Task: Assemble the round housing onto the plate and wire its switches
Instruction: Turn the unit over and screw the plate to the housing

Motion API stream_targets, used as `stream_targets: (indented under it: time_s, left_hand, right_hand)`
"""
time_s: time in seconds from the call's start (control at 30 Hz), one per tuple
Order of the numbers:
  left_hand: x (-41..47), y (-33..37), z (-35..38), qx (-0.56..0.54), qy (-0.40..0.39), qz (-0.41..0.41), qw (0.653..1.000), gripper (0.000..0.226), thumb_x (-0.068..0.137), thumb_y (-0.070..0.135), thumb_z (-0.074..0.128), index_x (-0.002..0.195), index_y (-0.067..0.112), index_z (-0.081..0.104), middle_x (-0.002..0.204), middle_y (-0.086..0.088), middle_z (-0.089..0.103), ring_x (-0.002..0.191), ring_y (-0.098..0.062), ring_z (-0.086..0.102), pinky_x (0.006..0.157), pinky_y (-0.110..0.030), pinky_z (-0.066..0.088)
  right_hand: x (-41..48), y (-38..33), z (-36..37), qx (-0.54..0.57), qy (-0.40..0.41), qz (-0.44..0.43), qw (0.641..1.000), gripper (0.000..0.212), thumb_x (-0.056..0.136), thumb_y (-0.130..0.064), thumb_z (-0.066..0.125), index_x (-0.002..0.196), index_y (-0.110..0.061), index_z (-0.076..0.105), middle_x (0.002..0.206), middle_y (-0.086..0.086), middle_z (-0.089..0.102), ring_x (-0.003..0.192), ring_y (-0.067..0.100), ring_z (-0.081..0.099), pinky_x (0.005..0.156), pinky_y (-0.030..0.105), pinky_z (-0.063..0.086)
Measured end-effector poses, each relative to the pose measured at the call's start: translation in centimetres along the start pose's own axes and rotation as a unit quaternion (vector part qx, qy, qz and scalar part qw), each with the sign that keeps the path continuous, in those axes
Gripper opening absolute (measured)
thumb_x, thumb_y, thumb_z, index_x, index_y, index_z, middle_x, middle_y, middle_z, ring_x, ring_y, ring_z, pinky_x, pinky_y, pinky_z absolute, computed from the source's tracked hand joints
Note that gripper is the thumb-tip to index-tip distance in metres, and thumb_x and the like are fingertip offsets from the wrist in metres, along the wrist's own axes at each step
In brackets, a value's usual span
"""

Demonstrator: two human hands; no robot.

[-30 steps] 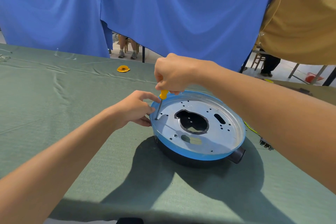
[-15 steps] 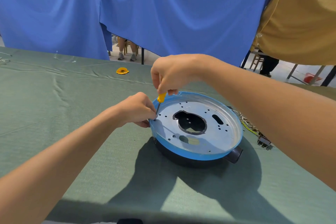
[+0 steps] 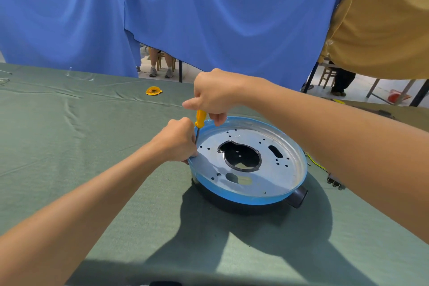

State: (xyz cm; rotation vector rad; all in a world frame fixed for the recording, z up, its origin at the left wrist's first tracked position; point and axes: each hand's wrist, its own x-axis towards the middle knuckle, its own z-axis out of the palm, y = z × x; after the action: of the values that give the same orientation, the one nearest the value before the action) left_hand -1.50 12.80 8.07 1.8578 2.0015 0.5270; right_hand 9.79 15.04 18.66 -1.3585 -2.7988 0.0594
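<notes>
A round metal plate with a blue-film rim and a dark centre cut-out lies on top of the black round housing on the green cloth. My right hand grips the yellow-handled screwdriver upright, its shaft going down at the plate's left rim. My left hand is closed at that rim, fingers pinched around the shaft's lower end; the tip is hidden behind them. A wired switch block lies to the right, partly hidden by my right forearm.
A small yellow disc rests on the green table cloth further back. Blue curtains hang behind the table. A person in an ochre shirt stands at the far right. Clear plastic bits lie at back left.
My left hand has closed in tighter against the plate's rim around the screwdriver shaft. The right hand has shifted slightly on the handle, and the view has drifted a little.
</notes>
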Motion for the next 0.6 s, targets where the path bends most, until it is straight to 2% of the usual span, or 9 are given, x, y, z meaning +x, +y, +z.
stream_targets:
  time_s: [0.07,0.13,0.2,0.27,0.37,0.43,0.53,0.6]
  left_hand:
    - [0.0,0.0,0.1,-0.006,0.003,-0.002,1.0,0.009,0.083,0.007,0.075,0.089,0.002,0.071,0.088,-0.014,0.068,0.073,-0.025,0.071,0.068,-0.035,0.062]
    - [0.0,0.1,0.1,-0.012,0.001,-0.007,1.0,0.011,0.082,0.005,0.075,0.09,0.0,0.07,0.089,-0.015,0.068,0.075,-0.027,0.071,0.07,-0.038,0.062]
    - [0.1,0.1,0.0,-0.024,-0.004,-0.012,1.0,0.009,0.082,0.003,0.075,0.089,-0.001,0.071,0.088,-0.015,0.069,0.073,-0.026,0.072,0.065,-0.033,0.062]
    - [0.1,0.0,-0.1,-0.041,-0.011,-0.015,0.999,0.006,0.082,0.002,0.076,0.086,-0.001,0.072,0.085,-0.014,0.07,0.067,-0.023,0.072,0.057,-0.024,0.06]
    - [0.0,-0.2,0.0,-0.048,-0.003,-0.016,0.999,0.005,0.082,0.004,0.078,0.082,0.0,0.075,0.079,-0.013,0.071,0.061,-0.02,0.071,0.051,-0.019,0.056]
    - [0.0,-0.2,0.1,-0.047,0.004,-0.02,0.999,0.006,0.082,0.006,0.078,0.081,0.001,0.076,0.075,-0.012,0.071,0.058,-0.018,0.07,0.048,-0.017,0.054]
    - [0.0,-0.2,0.2,-0.044,0.007,-0.02,0.999,0.005,0.081,0.006,0.078,0.081,0.001,0.076,0.077,-0.013,0.071,0.059,-0.018,0.07,0.048,-0.018,0.054]
    - [0.0,-0.2,0.2,-0.032,0.008,-0.016,0.999,0.004,0.082,0.006,0.076,0.082,0.002,0.075,0.082,-0.014,0.07,0.067,-0.022,0.071,0.057,-0.026,0.059]
  right_hand:
    - [-0.2,0.1,-0.5,0.006,0.01,-0.017,1.0,0.036,0.094,-0.042,0.058,0.077,-0.01,0.059,0.058,0.0,0.068,0.053,0.01,0.069,0.056,0.021,0.05]
    - [-0.4,0.3,-0.7,0.002,0.015,-0.049,0.999,0.018,0.09,-0.03,0.066,0.086,-0.012,0.067,0.063,-0.003,0.07,0.056,0.005,0.069,0.055,0.019,0.049]
    - [-0.4,0.4,-0.7,0.002,0.023,-0.069,0.997,0.008,0.088,-0.023,0.069,0.088,-0.015,0.069,0.064,-0.004,0.071,0.055,0.0,0.067,0.058,0.019,0.052]
    - [0.0,0.3,-0.4,-0.02,0.037,-0.069,0.997,0.015,0.089,-0.024,0.067,0.079,-0.014,0.065,0.058,-0.002,0.07,0.051,0.001,0.064,0.06,0.022,0.054]
    - [0.4,0.4,0.2,-0.077,0.064,-0.046,0.994,0.032,0.091,-0.025,0.056,0.061,-0.013,0.052,0.049,0.002,0.065,0.042,0.006,0.054,0.055,0.026,0.052]
    - [0.7,0.6,0.4,-0.085,0.068,-0.029,0.994,0.039,0.09,-0.021,0.052,0.053,-0.011,0.053,0.044,0.002,0.063,0.04,0.012,0.053,0.052,0.026,0.052]
    - [1.0,0.7,0.7,-0.053,0.056,-0.015,0.997,0.044,0.097,-0.028,0.05,0.057,-0.01,0.048,0.034,-0.003,0.052,0.037,0.015,0.053,0.045,0.022,0.043]
    - [0.8,0.5,0.6,-0.047,0.036,-0.023,0.998,0.045,0.098,-0.041,0.051,0.065,-0.011,0.047,0.045,0.0,0.057,0.038,0.015,0.058,0.046,0.021,0.043]
